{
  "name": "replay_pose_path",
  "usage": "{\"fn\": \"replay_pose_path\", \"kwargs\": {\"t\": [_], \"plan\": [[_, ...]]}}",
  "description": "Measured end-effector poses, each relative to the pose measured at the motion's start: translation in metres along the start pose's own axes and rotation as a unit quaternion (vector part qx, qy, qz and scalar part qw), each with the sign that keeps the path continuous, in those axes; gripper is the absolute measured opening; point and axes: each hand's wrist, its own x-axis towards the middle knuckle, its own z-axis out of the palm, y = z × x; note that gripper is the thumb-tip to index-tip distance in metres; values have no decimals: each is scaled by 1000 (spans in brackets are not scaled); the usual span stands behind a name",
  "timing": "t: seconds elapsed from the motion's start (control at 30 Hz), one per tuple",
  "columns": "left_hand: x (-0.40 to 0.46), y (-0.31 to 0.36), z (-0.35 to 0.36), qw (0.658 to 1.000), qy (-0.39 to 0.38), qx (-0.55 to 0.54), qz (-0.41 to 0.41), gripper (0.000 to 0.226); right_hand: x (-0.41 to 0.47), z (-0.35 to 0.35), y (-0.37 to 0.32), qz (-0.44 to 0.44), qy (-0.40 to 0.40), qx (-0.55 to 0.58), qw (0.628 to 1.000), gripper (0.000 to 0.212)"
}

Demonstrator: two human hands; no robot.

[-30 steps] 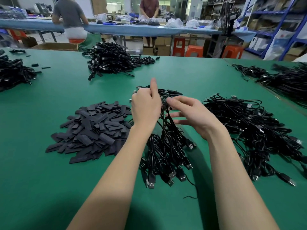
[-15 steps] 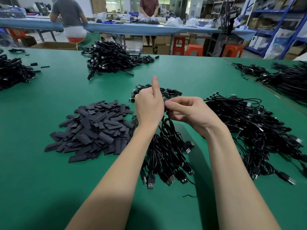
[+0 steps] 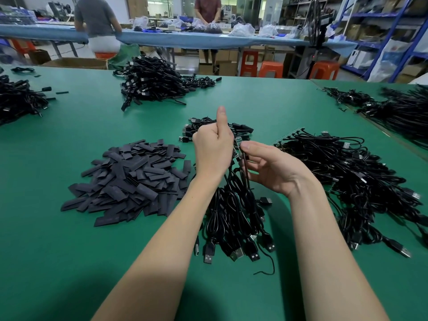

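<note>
My left hand (image 3: pixel 214 150) grips the top of a bunch of black USB cables (image 3: pixel 234 216), thumb pointing up. The cables hang down to the green table (image 3: pixel 69 262), their USB plugs lying near the front. My right hand (image 3: pixel 271 167) pinches one thin cable with a small green circuit board (image 3: pixel 238 144) at its end, right beside the left hand's fingers. A heap of flat black sleeve pieces (image 3: pixel 129 179) lies to the left of the hands.
A loose pile of black cables (image 3: pixel 352 181) lies on the right, a small cable stack (image 3: pixel 240 129) behind the hands. More cable heaps sit at far centre (image 3: pixel 152 82), far left (image 3: pixel 18 100) and far right (image 3: pixel 398 110). Two people work at a blue table (image 3: pixel 208 39) beyond.
The right hand's fingers have closed from spread to a pinch on one cable at the bundle's top. The left hand has kept its grip and barely moved.
</note>
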Motion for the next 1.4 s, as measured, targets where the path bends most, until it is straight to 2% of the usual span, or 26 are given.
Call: {"fn": "replay_pose_path", "kwargs": {"t": [0.07, 0.13, 0.2, 0.27, 0.4, 0.53, 0.63, 0.7, 0.77, 0.87, 0.93, 1.07, 1.17, 1.23, 1.3, 1.4], "plan": [[2, -5, -3, 999, -33, 20, -5, 70, -4, -7, -4, -5, 3, -11, 1000, 9], [5, -11, -6, 995, -74, 61, -6, 55, -7, -12, -10, -17, 15, -17, 1000, 5], [7, -14, -7, 989, -90, 116, 11, 36, -7, -11, -14, -28, 37, -30, 998, 8], [6, -14, -8, 985, -71, 151, 42, 24, -4, -5, -14, -33, 67, -49, 996, 20], [-1, -3, -8, 978, 23, 191, 79, 23, 0, 2, -9, -28, 104, -44, 993, 16], [-4, 2, -9, 974, -2, 203, 101, 24, -5, -7, -15, -34, 122, -36, 991, 21], [-6, 2, -7, 954, -37, 261, 139, 23, -11, -16, -18, -38, 141, -28, 989, 31], [-8, -1, -4, 945, -78, 282, 144, 23, -15, -20, -20, -46, 148, -21, 988, 23], [-11, -7, -1, 937, -141, 297, 123, 25, -17, -22, -24, -59, 152, -20, 986, 13], [-11, -17, 0, 912, -240, 327, 54, 31, -21, -16, -34, -85, 137, -38, 986, 11], [-10, -19, 0, 905, -273, 326, 17, 34, -22, -8, -42, -101, 116, -46, 987, 9], [-4, -16, -5, 913, -287, 289, -37, 31, -17, 8, -47, -114, 103, -38, 987, 5], [1, -7, -10, 938, -251, 231, -56, 24, -8, 16, -35, -102, 142, -36, 984, 9], [2, 0, -13, 964, -225, 52, -132, 24, -1, 17, -25, -90, 173, -31, 980, 16], [-3, 8, -17, 934, -224, -158, -231, 23, 5, 17, -18, -84, 202, -41, 975, 24], [-15, 10, -22, 894, -218, -289, -262, 14, 13, 17, -11, -89, 234, -52, 967, 25]]}}
